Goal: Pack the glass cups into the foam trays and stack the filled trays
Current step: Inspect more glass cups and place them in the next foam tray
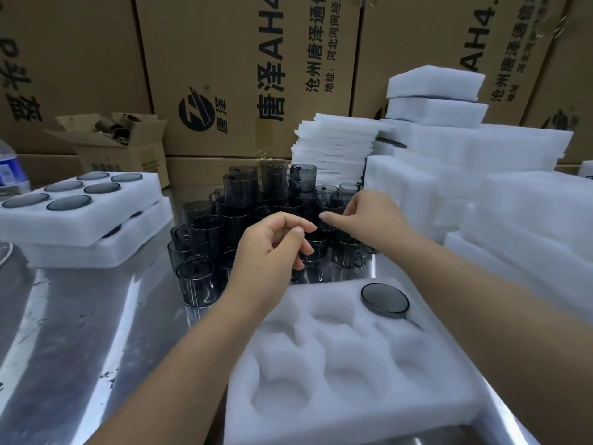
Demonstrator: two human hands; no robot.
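Observation:
Several smoky grey glass cups [205, 239] with handles stand crowded on the steel table, some stacked in a second layer. A white foam tray [346, 367] lies in front of me with one cup [384, 300] seated in its far right pocket; the other pockets hold nothing. My left hand [272, 248] hovers over the cups with fingers loosely curled and nothing in it. My right hand [365, 220] reaches over the cups on the right, fingertips at the rim of one cup [330, 205]; no grip shows. Two filled trays [80, 226] sit stacked at the left.
Empty foam trays [513, 200] and foam sheets [337, 146] are piled at the right and behind the cups. Large cardboard boxes [244, 59] wall off the back. A small open carton [122, 139] and a water bottle [9, 168] stand at the far left.

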